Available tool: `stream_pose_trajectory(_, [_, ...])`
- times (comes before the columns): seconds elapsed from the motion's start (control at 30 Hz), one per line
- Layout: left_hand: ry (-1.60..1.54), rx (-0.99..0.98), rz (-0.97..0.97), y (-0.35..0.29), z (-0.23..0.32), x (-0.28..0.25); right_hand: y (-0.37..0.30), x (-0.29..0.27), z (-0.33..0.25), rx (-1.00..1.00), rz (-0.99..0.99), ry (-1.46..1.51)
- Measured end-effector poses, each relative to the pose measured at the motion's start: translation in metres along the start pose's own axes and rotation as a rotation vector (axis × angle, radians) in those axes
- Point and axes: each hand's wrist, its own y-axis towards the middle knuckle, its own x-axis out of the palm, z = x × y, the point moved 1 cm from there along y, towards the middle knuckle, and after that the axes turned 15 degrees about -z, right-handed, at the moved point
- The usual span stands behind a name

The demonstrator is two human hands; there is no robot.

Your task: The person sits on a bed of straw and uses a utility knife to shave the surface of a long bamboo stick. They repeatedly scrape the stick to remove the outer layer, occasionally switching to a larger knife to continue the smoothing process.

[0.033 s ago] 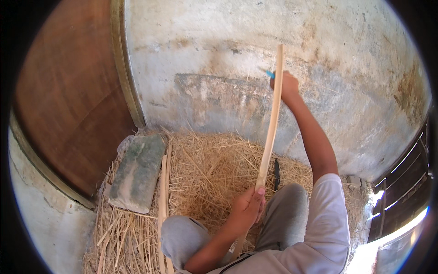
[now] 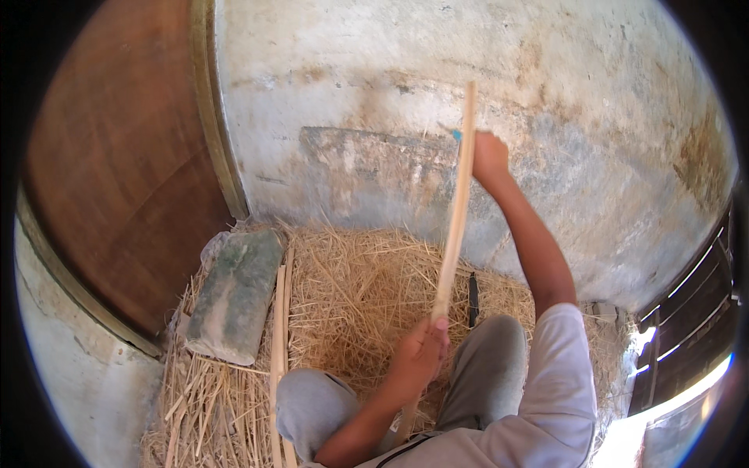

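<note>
A long, pale bamboo strip point(image 2: 453, 248) stands nearly upright before me, leaning slightly right at its top. My left hand point(image 2: 419, 359) is closed round its lower part, between my knees. Near the upper end, my right hand point(image 2: 489, 156) is a fist just to the strip's right, partly behind it. That fist grips a small blue-handled tool point(image 2: 457, 135), with a thin pointed end sticking out on the strip's left side. Most of the tool is hidden, and motion blur keeps me from telling its exact kind.
Loose straw-like shavings point(image 2: 351, 273) cover the ground. A grey-green stone block point(image 2: 236, 300) lies at left, beside more long strips point(image 2: 278, 351). A slim black object point(image 2: 473, 299) rests by my right knee. Behind rises a stained wall point(image 2: 374, 171), with a brown door point(image 2: 125, 156) at left.
The strip's upper part has tilted slightly left. My right hand has shifted a little down with the blue-handled tool; my left hand still grips the strip, slightly further left.
</note>
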Motion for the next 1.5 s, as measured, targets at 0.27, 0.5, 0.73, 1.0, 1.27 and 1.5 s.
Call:
stream_pose_trajectory(0.27, [0.358,0.150,0.383,0.003,-0.005,-0.025,-0.126,0.055,-0.017,-0.102,-0.017,0.481])
stream_pose_trajectory(0.5, [0.608,0.220,0.480,0.012,-0.015,-0.029,-0.199,0.071,-0.057,-0.358,-0.121,0.102])
stream_pose_trajectory(0.73, [0.598,0.190,0.490,0.016,-0.009,-0.025,-0.178,0.097,-0.043,-0.354,0.066,0.041])
stream_pose_trajectory(1.0, [0.572,0.195,0.481,0.019,-0.004,-0.028,-0.147,0.104,-0.053,-0.379,0.244,0.093])
stream_pose_trajectory(1.27, [0.595,0.232,0.549,0.017,-0.001,-0.034,-0.124,0.108,-0.069,-0.316,0.268,0.114])
stream_pose_trajectory(1.5, [0.649,0.199,0.542,0.018,-0.003,-0.035,-0.091,0.112,-0.063,-0.260,0.251,0.198])
